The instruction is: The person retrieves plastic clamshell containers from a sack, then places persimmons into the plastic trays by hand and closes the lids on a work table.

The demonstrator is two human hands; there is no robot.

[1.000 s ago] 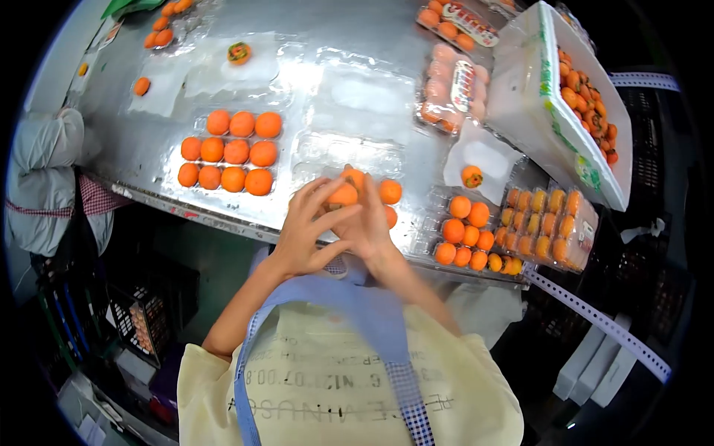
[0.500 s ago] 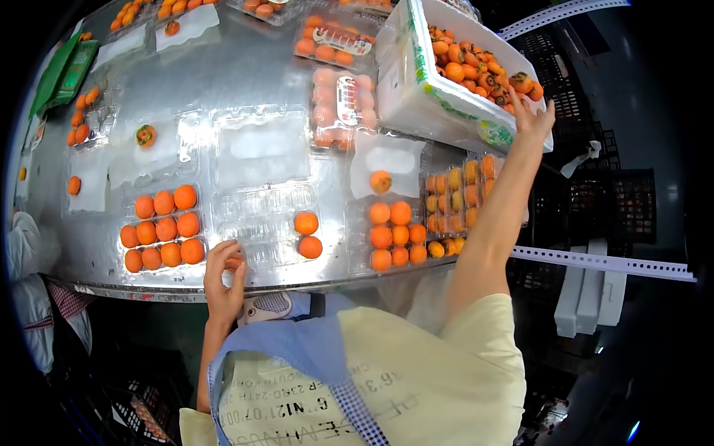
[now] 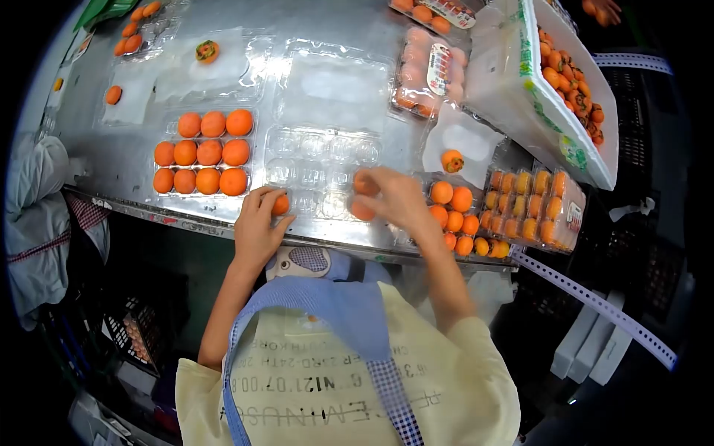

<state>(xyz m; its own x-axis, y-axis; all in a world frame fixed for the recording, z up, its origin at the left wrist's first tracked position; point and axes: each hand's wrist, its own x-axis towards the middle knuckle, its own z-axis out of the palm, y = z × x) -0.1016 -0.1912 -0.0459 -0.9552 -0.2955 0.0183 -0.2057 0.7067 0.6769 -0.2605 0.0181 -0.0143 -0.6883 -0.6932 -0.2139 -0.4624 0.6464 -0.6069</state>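
My left hand (image 3: 260,227) curls at the table's front edge around an orange persimmon (image 3: 280,204), beside the lower left corner of a clear plastic tray (image 3: 309,175) with moulded cups. My right hand (image 3: 394,197) reaches over the tray's right column. Its fingers and thumb close about the upper persimmon (image 3: 362,182) there, partly hiding it, while a lower persimmon (image 3: 362,211) sits just under the thumb. The tray's clear lid (image 3: 331,82) lies folded back behind it. Left of my left hand, a tray of persimmons (image 3: 208,152) stands in rows.
To the right are a part-filled tray (image 3: 454,215), a closed pack of yellow-orange fruit (image 3: 532,204) and a white foam box (image 3: 513,63) of persimmons. Single persimmons lie on white sheets (image 3: 461,137). A person's sleeve (image 3: 41,167) is at left, another person's hand (image 3: 606,11) at upper right.
My right hand has come back from the foam box to the right column of the clear tray. My left hand still holds its persimmon, now nearer the tray. The view has shifted.
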